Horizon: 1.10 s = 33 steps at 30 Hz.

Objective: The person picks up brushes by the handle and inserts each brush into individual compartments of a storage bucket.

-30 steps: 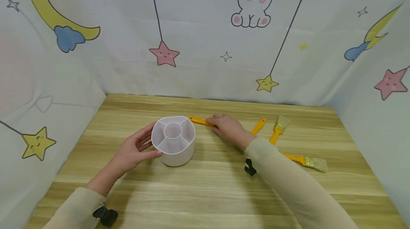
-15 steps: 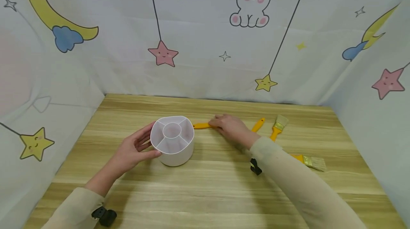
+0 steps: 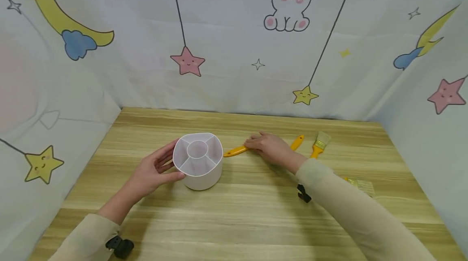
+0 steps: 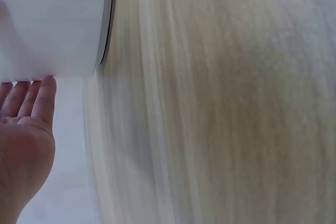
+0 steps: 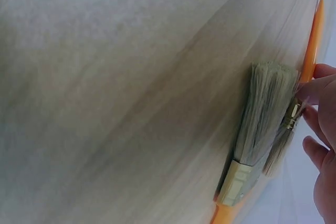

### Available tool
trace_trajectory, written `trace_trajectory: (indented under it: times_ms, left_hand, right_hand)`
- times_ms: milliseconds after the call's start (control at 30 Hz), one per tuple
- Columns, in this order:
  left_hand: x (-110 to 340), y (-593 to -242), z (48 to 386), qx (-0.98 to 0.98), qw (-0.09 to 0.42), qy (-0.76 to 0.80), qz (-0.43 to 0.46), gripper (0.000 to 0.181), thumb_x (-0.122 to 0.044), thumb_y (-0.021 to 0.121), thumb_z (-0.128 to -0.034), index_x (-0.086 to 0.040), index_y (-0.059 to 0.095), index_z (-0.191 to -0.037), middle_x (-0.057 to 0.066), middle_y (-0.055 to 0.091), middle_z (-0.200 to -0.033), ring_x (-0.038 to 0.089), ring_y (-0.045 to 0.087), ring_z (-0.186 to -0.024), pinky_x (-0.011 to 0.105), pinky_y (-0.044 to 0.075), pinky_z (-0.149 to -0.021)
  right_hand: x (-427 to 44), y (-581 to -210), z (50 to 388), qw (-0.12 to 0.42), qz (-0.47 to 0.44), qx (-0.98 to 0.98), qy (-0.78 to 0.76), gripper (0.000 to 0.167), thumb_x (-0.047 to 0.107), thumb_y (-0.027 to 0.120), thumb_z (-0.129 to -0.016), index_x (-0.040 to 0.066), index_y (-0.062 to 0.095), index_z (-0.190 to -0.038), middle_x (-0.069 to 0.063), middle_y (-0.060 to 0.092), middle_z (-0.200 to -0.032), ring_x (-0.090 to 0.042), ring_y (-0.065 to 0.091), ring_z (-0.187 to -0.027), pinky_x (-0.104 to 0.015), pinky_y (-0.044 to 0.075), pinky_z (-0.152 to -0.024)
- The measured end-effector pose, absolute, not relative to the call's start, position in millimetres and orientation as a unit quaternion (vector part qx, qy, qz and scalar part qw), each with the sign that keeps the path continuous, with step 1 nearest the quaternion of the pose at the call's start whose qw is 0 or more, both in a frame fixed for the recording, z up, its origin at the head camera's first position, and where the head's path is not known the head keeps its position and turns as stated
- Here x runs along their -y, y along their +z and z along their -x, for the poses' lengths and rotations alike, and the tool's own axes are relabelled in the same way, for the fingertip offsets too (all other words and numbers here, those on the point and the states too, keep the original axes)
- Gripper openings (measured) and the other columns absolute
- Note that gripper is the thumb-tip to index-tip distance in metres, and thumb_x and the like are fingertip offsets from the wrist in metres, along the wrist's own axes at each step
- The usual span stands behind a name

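A white round organizer (image 3: 202,182) with several compartments around a central cup stands upright on the table. My left hand (image 3: 150,171) holds its left side, thumb at the front and fingers behind; in the left wrist view the fingertips of the left hand (image 4: 26,145) touch its wall. To the right, my right hand (image 3: 272,149) pinches a paintbrush with an orange handle (image 3: 235,151), whose free end points at the organizer. In the right wrist view, the right hand (image 5: 324,114) grips this paintbrush (image 5: 312,45) near its metal band; another brush's bristles (image 5: 268,108) lie close by.
An orange handle (image 3: 297,142) sticks out behind the right hand. Farther right lie a paintbrush (image 3: 321,142) with bristles pointing away and another (image 3: 360,186) partly hidden by the right sleeve. A printed white curtain (image 3: 234,90) borders the wooden table (image 3: 226,228) at the back and sides.
The right hand has moved right and slightly nearer with the paintbrush, whose handle end has swung toward me and clear of the organizer's back. The left hand and organizer have stayed in place.
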<state>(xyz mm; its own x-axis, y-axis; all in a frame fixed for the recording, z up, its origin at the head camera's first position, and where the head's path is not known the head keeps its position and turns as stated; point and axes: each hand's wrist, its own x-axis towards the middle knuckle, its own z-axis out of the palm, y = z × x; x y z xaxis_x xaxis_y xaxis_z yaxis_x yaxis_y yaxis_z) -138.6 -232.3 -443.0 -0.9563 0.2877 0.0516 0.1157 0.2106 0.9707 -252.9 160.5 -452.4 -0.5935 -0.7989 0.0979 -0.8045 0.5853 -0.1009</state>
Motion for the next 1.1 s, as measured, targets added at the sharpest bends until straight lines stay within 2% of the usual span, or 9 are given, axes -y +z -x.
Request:
trace_trajectory:
  times_ms: [133,267,467,600,800,933,1000,1100]
  left_hand:
    - [231,-443,138,-0.774,0.064,0.615,-0.136,0.095,-0.004,0.089,-0.0871,-0.001,0.036,-0.165,0.025,0.040,-0.166,0.020,0.048,-0.149,0.016,0.048,-0.109]
    - [231,-443,139,-0.775,0.064,0.614,-0.138,0.094,-0.003,0.089,-0.0871,-0.001,0.036,-0.165,0.024,0.040,-0.167,0.015,0.048,-0.147,0.016,0.048,-0.109]
    - [230,-441,138,-0.771,0.065,0.619,-0.139,0.093,0.000,0.088,-0.0874,-0.002,0.036,-0.165,0.024,0.040,-0.166,0.034,0.043,-0.151,0.015,0.048,-0.109]
    - [230,-439,137,-0.768,0.066,0.621,-0.139,0.093,0.000,0.088,-0.0876,-0.001,0.036,-0.165,0.024,0.040,-0.166,0.043,0.039,-0.152,0.015,0.048,-0.108]
    - [230,-437,136,-0.772,0.068,0.618,-0.133,0.093,-0.001,0.088,-0.0877,-0.001,0.036,-0.165,0.024,0.041,-0.166,0.045,0.038,-0.152,0.014,0.048,-0.107]
    - [229,-438,137,-0.772,0.069,0.617,-0.135,0.093,-0.002,0.088,-0.0880,-0.001,0.036,-0.165,0.024,0.040,-0.166,0.045,0.038,-0.151,0.014,0.048,-0.108]
    - [230,-439,137,-0.774,0.068,0.614,-0.136,0.094,-0.003,0.088,-0.0880,-0.001,0.036,-0.166,0.024,0.040,-0.166,0.042,0.040,-0.151,0.014,0.048,-0.108]
    - [230,-440,137,-0.776,0.068,0.613,-0.133,0.094,-0.004,0.089,-0.0877,-0.002,0.036,-0.166,0.023,0.041,-0.166,0.030,0.045,-0.151,0.015,0.048,-0.108]
  right_hand:
    - [-161,-452,250,0.010,-0.432,0.899,0.064,0.038,0.006,0.065,-0.106,0.009,0.069,-0.144,-0.008,0.068,-0.144,-0.029,0.061,-0.139,-0.056,0.042,-0.123]
    - [-158,-448,240,-0.018,-0.386,0.920,0.067,0.050,0.016,0.066,-0.107,0.007,0.057,-0.155,-0.014,0.057,-0.156,-0.033,0.052,-0.147,-0.060,0.034,-0.127]
    - [-149,-444,223,-0.041,-0.321,0.944,0.057,0.072,0.046,0.063,-0.108,0.005,0.043,-0.163,-0.020,0.042,-0.167,-0.041,0.040,-0.154,-0.063,0.028,-0.129]
    - [-146,-446,216,-0.049,-0.289,0.955,0.045,0.080,0.055,0.060,-0.107,0.004,0.038,-0.166,-0.021,0.037,-0.169,-0.042,0.034,-0.157,-0.060,0.023,-0.132]
    - [-145,-451,213,-0.060,-0.278,0.958,0.040,0.083,0.059,0.057,-0.107,0.001,0.039,-0.164,-0.025,0.035,-0.169,-0.043,0.031,-0.158,-0.062,0.021,-0.132]
    - [-148,-451,213,-0.066,-0.283,0.955,0.055,0.079,0.055,0.059,-0.108,0.001,0.042,-0.163,-0.026,0.036,-0.168,-0.043,0.030,-0.158,-0.062,0.024,-0.131]
    - [-151,-451,214,-0.065,-0.294,0.951,0.074,0.076,0.051,0.061,-0.108,0.001,0.043,-0.162,-0.025,0.036,-0.168,-0.043,0.030,-0.158,-0.061,0.026,-0.131]
    - [-157,-453,216,-0.059,-0.321,0.939,0.106,0.071,0.045,0.064,-0.108,0.001,0.045,-0.161,-0.025,0.038,-0.168,-0.042,0.031,-0.158,-0.060,0.028,-0.130]
